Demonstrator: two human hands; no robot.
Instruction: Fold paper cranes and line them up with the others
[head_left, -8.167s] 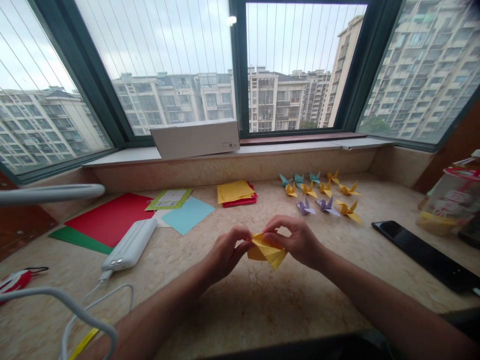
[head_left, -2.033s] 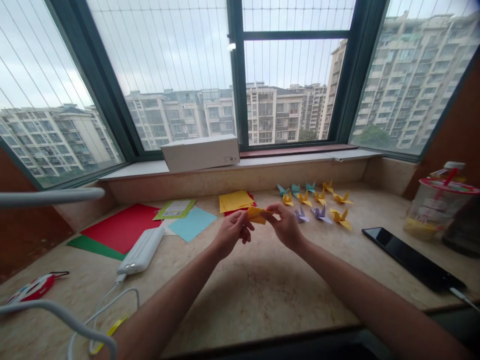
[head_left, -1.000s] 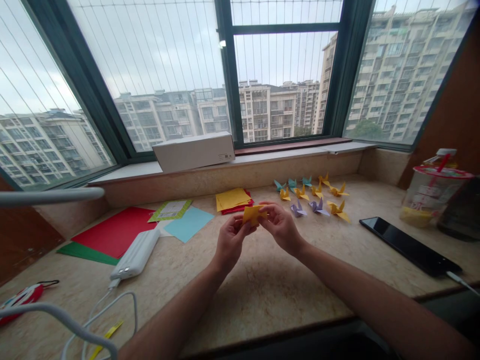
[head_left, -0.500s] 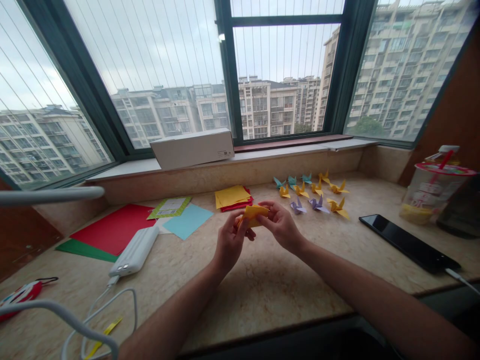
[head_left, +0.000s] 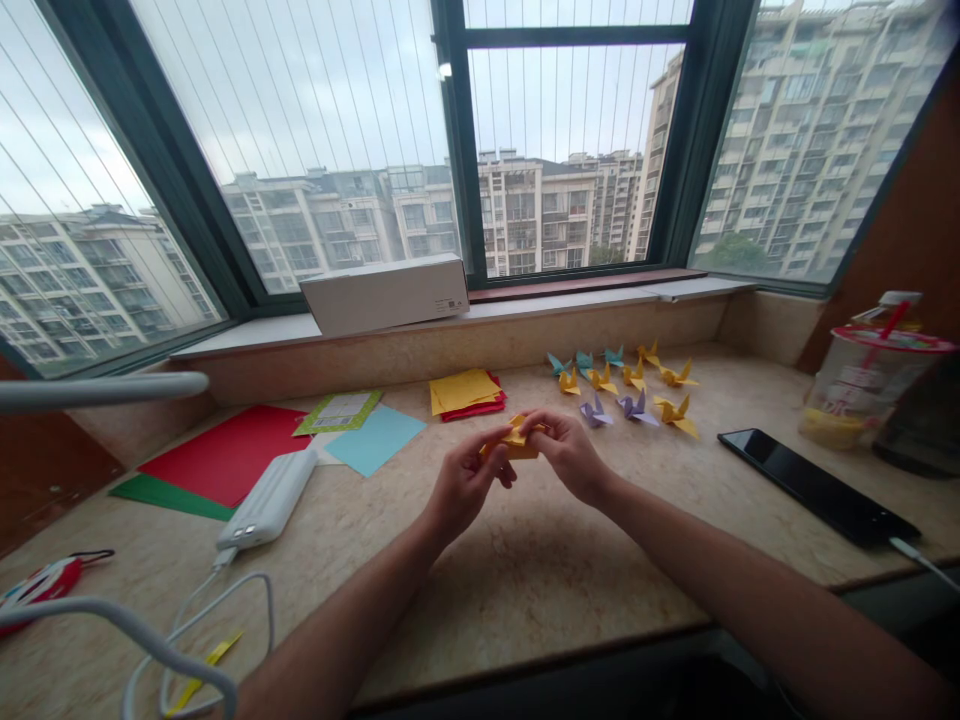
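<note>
A small folded piece of yellow origami paper (head_left: 523,450) is held up over the counter between both hands. My left hand (head_left: 466,478) pinches its left side, thumb in front. On the right edge my right hand (head_left: 568,452) grips it with thumb and bent fingers. The fingers partly hide the folds. Just beyond the hands lies a stack of yellow and red paper squares (head_left: 463,391). To the right stand several folded paper cranes: yellow (head_left: 675,412), purple (head_left: 636,406) and blue (head_left: 584,363).
Left lie red paper (head_left: 232,450), a light blue sheet (head_left: 379,440), a green packet (head_left: 341,412) and a white power bank (head_left: 270,500) with its cable. Right are a black phone (head_left: 814,485) and a plastic cup (head_left: 862,385). A white box (head_left: 386,295) rests on the sill.
The yellow paper has tipped, its upper part now folded back and a lower flap showing. My right fingers have curled over its top edge. Both hands stay in about the same place.
</note>
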